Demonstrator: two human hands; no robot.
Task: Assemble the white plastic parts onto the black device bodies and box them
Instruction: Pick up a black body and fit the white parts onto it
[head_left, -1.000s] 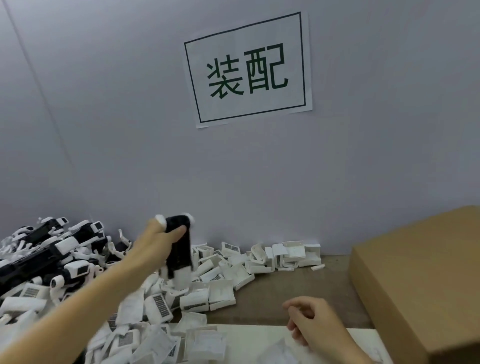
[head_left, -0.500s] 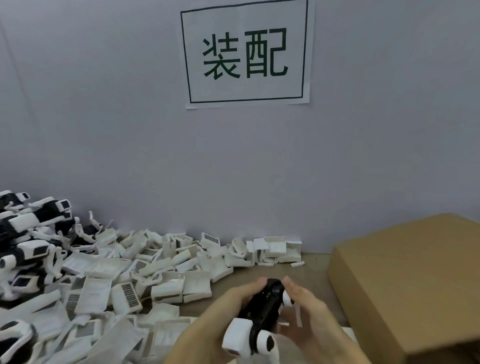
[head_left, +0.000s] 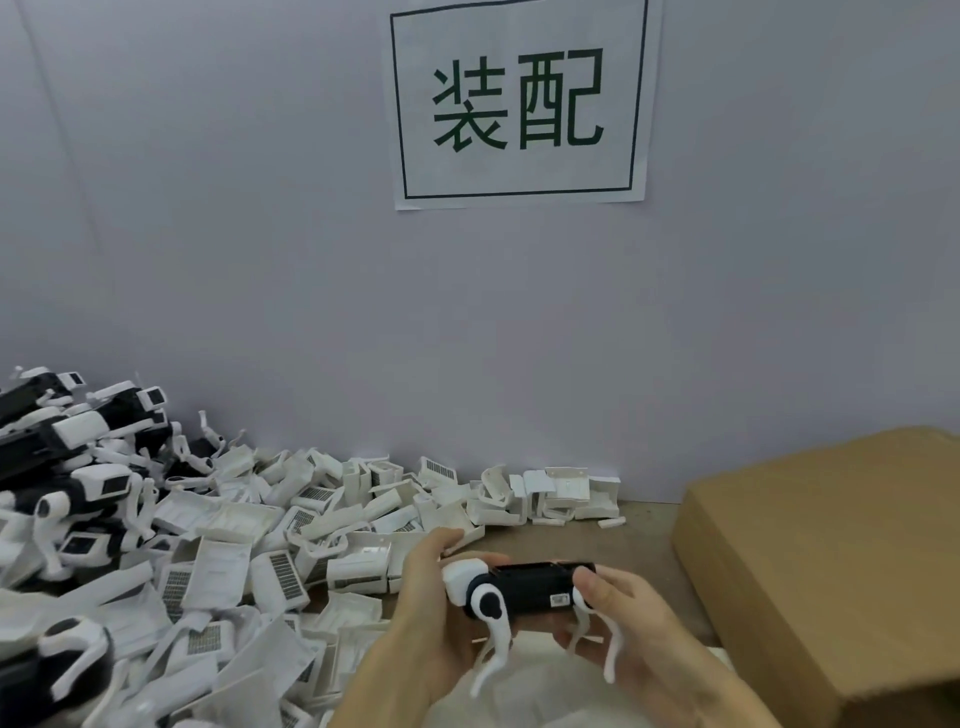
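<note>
A black device body (head_left: 530, 587) with a white head end and thin white legs lies level between both hands, low in the middle of the view. My left hand (head_left: 421, 618) grips its white head end. My right hand (head_left: 628, 629) holds the tail end, thumb on top. A heap of loose white plastic parts (head_left: 291, 535) covers the table to the left, some with barcode labels. More black-and-white device bodies (head_left: 67, 457) are piled at the far left.
A brown cardboard box (head_left: 831, 551) stands at the right, its flap facing me. A grey wall rises behind the table with a paper sign (head_left: 519, 98) on it. Bare brown tabletop (head_left: 628, 535) shows between the parts and the box.
My left hand brought the device body from the pile down to the middle. My right hand took its other end, and the body turned from tilted to level.
</note>
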